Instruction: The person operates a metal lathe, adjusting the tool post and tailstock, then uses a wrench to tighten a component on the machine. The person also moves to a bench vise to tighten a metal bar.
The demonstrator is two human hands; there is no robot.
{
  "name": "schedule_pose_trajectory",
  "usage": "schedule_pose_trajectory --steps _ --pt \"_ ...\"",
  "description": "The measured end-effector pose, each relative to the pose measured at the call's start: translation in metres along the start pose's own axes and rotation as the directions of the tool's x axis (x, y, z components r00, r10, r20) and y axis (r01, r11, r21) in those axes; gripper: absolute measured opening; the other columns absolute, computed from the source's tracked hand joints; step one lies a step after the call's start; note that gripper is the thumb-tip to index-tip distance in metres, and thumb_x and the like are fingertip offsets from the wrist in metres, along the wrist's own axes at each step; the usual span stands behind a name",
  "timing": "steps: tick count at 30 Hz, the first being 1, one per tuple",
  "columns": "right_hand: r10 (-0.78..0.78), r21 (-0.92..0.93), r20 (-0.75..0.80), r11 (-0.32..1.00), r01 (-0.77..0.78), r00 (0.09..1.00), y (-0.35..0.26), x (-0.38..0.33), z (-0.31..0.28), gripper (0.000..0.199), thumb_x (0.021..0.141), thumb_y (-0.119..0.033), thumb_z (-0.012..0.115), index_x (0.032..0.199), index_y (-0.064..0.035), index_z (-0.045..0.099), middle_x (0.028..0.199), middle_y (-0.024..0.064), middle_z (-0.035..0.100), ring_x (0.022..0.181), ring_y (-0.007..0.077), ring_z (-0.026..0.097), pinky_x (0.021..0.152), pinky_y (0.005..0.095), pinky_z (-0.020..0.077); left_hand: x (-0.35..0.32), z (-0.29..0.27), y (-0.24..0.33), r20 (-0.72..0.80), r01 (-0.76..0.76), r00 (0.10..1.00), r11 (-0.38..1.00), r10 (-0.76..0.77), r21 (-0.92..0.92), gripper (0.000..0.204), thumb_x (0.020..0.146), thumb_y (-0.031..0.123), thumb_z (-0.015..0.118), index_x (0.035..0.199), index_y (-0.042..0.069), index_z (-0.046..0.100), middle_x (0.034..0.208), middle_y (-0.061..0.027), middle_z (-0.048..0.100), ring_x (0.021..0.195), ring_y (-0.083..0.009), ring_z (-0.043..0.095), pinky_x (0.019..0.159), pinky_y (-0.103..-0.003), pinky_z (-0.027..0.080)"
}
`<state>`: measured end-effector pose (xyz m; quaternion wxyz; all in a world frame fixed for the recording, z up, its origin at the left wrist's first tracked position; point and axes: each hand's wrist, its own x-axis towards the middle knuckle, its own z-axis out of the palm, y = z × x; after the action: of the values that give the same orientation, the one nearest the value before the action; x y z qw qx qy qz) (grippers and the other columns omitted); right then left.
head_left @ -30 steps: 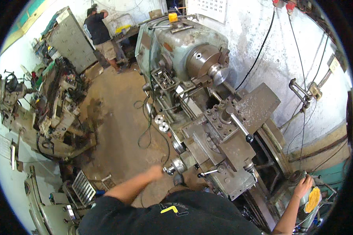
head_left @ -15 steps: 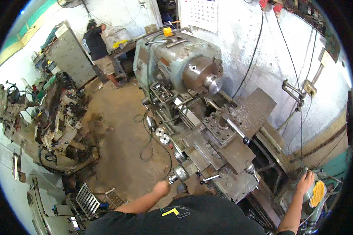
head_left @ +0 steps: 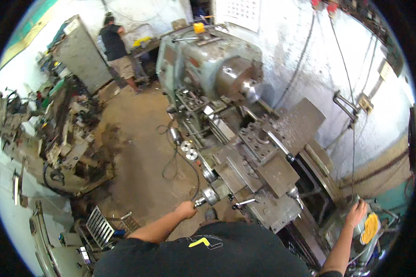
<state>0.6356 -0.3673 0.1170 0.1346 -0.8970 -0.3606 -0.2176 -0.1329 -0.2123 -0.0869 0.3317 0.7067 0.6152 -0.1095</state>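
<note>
Downward fisheye view (head-worn, wide) over the lathe (head_left: 254,150)

Left hand (head_left: 186,209) on crank handle (head_left: 199,202) of lathe (head_left: 238,173); right hand (head_left: 357,213) beside yellow cloth (head_left: 370,228).

And the crank handle (head_left: 200,201) is partly hidden by the left grip (head_left: 186,209); what's under the right grip (head_left: 357,213) can't be made out; the calendar (head_left: 238,13) is cut off up top, the left-side machinery (head_left: 64,147) blurred.

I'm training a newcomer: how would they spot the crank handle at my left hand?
Find the big lathe at the centre. Near its lower left, above the black shirt, sits a round silver collar. The short metal crank handle juts from that collar's left and, unlike the black-knobbed lever to the right, has the left hand on it.
</note>
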Motion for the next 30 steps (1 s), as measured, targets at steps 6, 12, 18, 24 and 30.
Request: schedule_pose_trajectory --steps 6,12,18,24,30 --pt "-0.059 0.04 -0.085 0.997 0.062 0.995 -0.005 -0.002 -0.001 0.029 0.085 -0.012 0.052 0.11 -0.0026 0.06 0.116 0.0191 0.058 0.111 0.0404 0.052 0.097 0.0481 0.0405 0.04 0.037 0.012 0.019 0.302 0.953 0.953 -0.302 -0.035 0.034 0.085 0.037 0.061 0.097 0.007 0.07 0.096 -0.0189 0.07 0.089 -0.0379 0.067 0.078 -0.047 0.054" --pt "-0.074 0.024 -0.057 0.997 0.075 0.996 -0.007 0.001 -0.002 0.03 0.084 -0.014 0.052 0.111 -0.0029 0.06 0.116 0.02 0.057 0.108 0.0408 0.052 0.095 0.0484 0.0405 0.007 -0.031 0.006 0.02 0.222 0.975 0.975 -0.222 0.013 0.03 0.081 0.027 0.065 0.1 0.003 0.071 0.103 -0.0224 0.069 0.093 -0.0404 0.067 0.08 -0.046 0.055" --pt "-0.052 0.002 -0.064 0.999 0.052 0.997 -0.005 -0.002 0.001 0.031 0.084 -0.013 0.051 0.112 -0.0028 0.059 0.116 0.0201 0.056 0.11 0.0412 0.05 0.096 0.0487 0.0401 0.02 0.029 0.015 -0.032 0.215 0.974 0.958 -0.225 -0.192 0.029 0.084 0.025 0.06 0.099 0.003 0.071 0.101 -0.0213 0.07 0.094 -0.0405 0.067 0.08 -0.048 0.054" --pt "-0.052 0.009 -0.052 0.999 0.052 0.997 -0.006 -0.002 -0.002 0.032 0.085 -0.013 0.05 0.114 -0.003 0.059 0.119 0.0201 0.056 0.112 0.0412 0.05 0.098 0.0483 0.0399 0.016 -0.028 -0.005 -0.157 0.119 0.981 0.992 -0.112 0.038 0.023 0.08 0.018 0.061 0.094 0.003 0.071 0.092 -0.0216 0.07 0.086 -0.0396 0.068 0.076 -0.049 0.054" --pt "-0.027 -0.007 -0.046 1.0 0.027 0.999 -0.013 0.0 -0.006 0.03 0.084 -0.011 0.05 0.111 -0.0028 0.06 0.115 0.0195 0.057 0.108 0.0401 0.051 0.095 0.0484 0.0403 0.006 0.028 0.024 0.166 -0.111 0.981 0.993 0.102 0.047 0.022 0.084 0.021 0.06 0.096 0.006 0.069 0.09 -0.0217 0.07 0.085 -0.0418 0.067 0.074 -0.051 0.052"
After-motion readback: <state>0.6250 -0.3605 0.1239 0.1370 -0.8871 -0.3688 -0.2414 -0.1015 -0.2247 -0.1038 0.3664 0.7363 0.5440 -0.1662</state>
